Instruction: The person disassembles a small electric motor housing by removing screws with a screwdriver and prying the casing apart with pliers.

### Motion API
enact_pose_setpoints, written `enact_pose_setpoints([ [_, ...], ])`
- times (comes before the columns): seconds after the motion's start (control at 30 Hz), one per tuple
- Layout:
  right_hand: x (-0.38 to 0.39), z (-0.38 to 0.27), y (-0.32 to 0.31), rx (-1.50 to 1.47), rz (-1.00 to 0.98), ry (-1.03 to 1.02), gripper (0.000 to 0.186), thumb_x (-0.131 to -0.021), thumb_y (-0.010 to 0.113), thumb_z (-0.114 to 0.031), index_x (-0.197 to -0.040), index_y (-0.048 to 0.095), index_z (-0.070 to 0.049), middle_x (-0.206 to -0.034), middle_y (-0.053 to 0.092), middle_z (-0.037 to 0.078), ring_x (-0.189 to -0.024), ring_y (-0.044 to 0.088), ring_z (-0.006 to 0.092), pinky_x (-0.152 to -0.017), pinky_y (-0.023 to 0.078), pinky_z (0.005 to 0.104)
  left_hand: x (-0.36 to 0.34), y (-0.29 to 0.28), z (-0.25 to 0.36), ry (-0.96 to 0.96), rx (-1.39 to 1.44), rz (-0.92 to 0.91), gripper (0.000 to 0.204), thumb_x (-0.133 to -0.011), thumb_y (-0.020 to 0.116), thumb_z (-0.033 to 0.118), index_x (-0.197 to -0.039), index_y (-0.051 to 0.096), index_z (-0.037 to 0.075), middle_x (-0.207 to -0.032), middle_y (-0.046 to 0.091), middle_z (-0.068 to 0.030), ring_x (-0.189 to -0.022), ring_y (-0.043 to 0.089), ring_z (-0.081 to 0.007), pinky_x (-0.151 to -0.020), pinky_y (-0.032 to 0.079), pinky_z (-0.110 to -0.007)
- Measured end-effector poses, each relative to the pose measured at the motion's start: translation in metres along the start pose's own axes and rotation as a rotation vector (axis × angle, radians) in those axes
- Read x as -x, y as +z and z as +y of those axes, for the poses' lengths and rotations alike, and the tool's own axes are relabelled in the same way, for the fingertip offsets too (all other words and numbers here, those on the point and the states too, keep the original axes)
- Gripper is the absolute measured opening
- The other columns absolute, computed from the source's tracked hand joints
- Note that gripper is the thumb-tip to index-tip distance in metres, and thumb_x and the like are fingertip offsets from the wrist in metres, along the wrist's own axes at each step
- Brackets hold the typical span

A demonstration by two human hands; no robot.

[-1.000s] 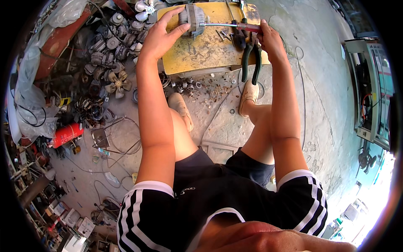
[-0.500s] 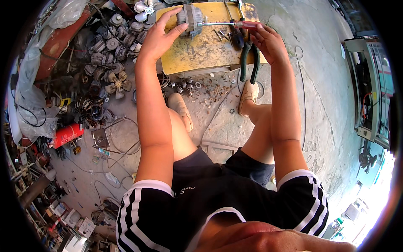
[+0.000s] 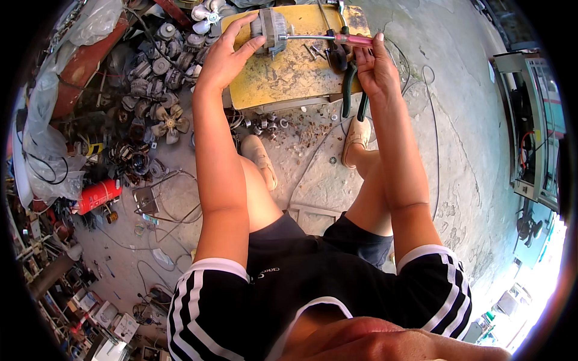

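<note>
On the far left part of the yellow table (image 3: pixel 259 87), I locate the motor (image 3: pixel 272 31), a grey unit positioned near the table's left edge. I observe the left hand (image 3: pixel 233 55) at the left side of the motor: thumb and forefinger are spread wide, the thumb against the near side and the forefinger toward the far side, so that the motor is steadied between them. I cannot tell how the remaining left fingers are placed. To the right, I observe the right hand (image 3: pixel 377 71) at the handle end of the screwdriver (image 3: pixel 355 40). The thumb bears on the butt of the red handle; the other fingers are half curled below it, with a loose hold. The screwdriver lies nearly level across the view, and its bare shaft meets the right side of the motor. Beneath the handle I note a black-handled tool (image 3: pixel 340 58) and the pliers (image 3: pixel 347 90), whose dark green grips project past the near edge of the table. Several screws (image 3: pixel 315 52) lie between the motor and these tools. Left of the table, on the floor, I note a heap of motors (image 3: pixel 158 65) and a white fan (image 3: pixel 206 18).
</note>
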State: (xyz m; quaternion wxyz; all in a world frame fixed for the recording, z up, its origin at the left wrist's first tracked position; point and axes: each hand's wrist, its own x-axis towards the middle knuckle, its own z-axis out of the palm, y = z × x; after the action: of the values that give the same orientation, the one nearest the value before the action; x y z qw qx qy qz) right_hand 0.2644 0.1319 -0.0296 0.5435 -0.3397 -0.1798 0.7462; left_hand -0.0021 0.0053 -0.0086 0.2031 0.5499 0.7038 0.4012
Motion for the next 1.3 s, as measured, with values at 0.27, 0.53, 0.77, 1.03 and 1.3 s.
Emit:
enact_pose_setpoints([
  [0.27,0.007,-0.003,-0.004,0.139,0.058,0.064,0.024,-0.102,0.055,-0.025,-0.122,0.059,-0.012,-0.112,0.062,0.004,-0.108,0.058,0.0146,-0.091,0.047,0.0338,0.0,0.0,0.003,-0.016,0.004,-0.006,0.056,-0.091,0.066,0.049,-0.141,0.051,0.03,-0.135,0.06,-0.0095,-0.126,0.055,-0.0279,-0.102,0.044,-0.041],
  [0.53,0.01,-0.003,0.006,0.148,0.13,0.096,0.024,-0.103,0.052,-0.032,-0.112,0.061,-0.011,-0.106,0.066,0.001,-0.094,0.062,0.0137,-0.082,0.047,0.0335,0.0,0.004,0.001,0.028,0.005,0.052,0.059,-0.088,0.068,0.051,-0.14,0.052,0.027,-0.128,0.063,-0.0163,-0.123,0.058,-0.0338,-0.1,0.045,-0.042],
  [0.77,0.01,-0.003,0.001,0.244,0.042,0.047,0.029,-0.104,0.052,-0.028,-0.124,0.055,-0.008,-0.113,0.065,0.007,-0.106,0.063,0.0204,-0.084,0.05,0.0352,-0.001,0.005,-0.002,0.039,0.005,0.063,0.056,-0.09,0.065,0.052,-0.139,0.053,0.027,-0.13,0.063,-0.0158,-0.124,0.057,-0.0339,-0.099,0.046,-0.042],
  [1.03,0.01,-0.003,0.005,0.229,0.063,0.047,0.03,-0.105,0.048,-0.024,-0.128,0.053,-0.006,-0.119,0.062,0.011,-0.112,0.06,0.0196,-0.088,0.051,0.0348,-0.003,0.003,-0.002,0.022,0.06,0.035,0.054,-0.092,0.061,0.055,-0.138,0.054,0.028,-0.127,0.064,-0.0149,-0.12,0.06,-0.0332,-0.097,0.047,-0.042],
  [1.3,0.004,-0.001,-0.006,0.217,0.038,0.055,0.035,-0.103,0.052,-0.022,-0.135,0.05,-0.005,-0.117,0.062,0.008,-0.102,0.063,0.0192,-0.084,0.051,0.0347,-0.002,0.004,-0.003,0.035,0.035,0.044,0.053,-0.091,0.065,0.051,-0.137,0.055,0.027,-0.127,0.064,-0.015,-0.12,0.06,-0.0332,-0.097,0.047,-0.042],
])
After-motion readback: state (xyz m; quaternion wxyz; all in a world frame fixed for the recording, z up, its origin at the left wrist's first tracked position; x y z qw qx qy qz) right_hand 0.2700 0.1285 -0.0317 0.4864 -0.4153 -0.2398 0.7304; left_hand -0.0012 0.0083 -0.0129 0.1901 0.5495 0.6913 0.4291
